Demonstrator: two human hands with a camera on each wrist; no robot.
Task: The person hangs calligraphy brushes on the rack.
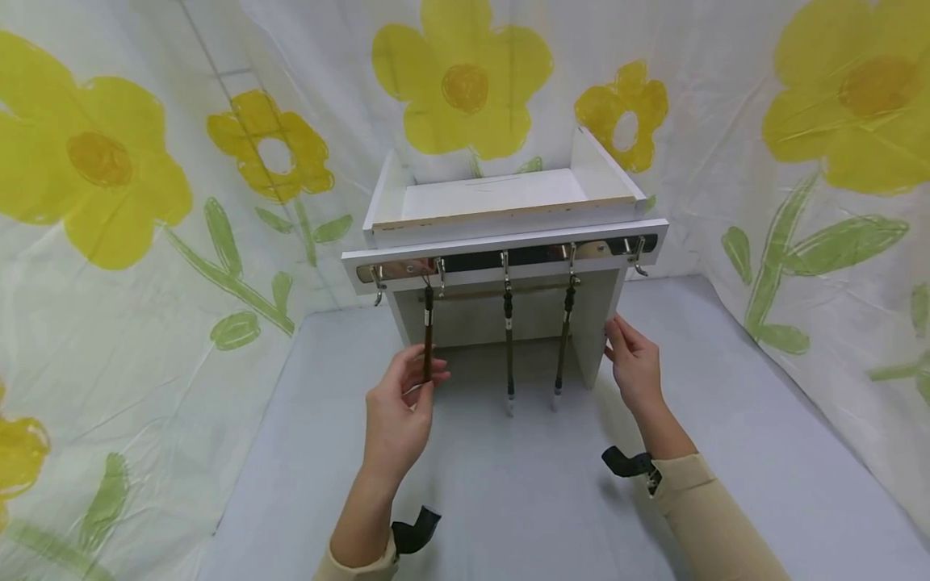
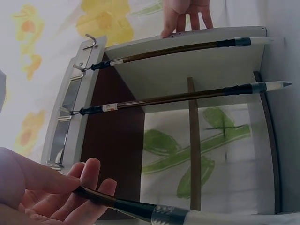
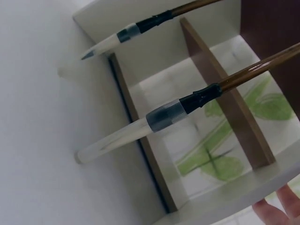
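My left hand (image 1: pixel 398 411) pinches the brown handle of a calligraphy brush (image 1: pixel 429 331) between thumb and fingers. That brush hangs upright under the left part of the hook rail (image 1: pixel 475 261); whether its loop sits on a hook I cannot tell. In the left wrist view its capped tip end (image 2: pixel 171 214) is close to the camera. Two more brushes, a middle one (image 1: pixel 509 347) and a right one (image 1: pixel 563 339), hang from hooks by their loops, tips down in clear caps. My right hand (image 1: pixel 635 363) touches the right side panel (image 1: pixel 603 323) of the white shelf unit with its fingertips.
The white shelf unit (image 1: pixel 501 234) stands on a pale grey table (image 1: pixel 501 500), with an open-topped tray above the rail. A brown crossbar (image 3: pixel 229 98) spans its inside. Behind hangs a white curtain (image 1: pixel 349 97) with yellow flowers. Black curved camera mounts (image 1: pixel 416 530) project from both wrists.
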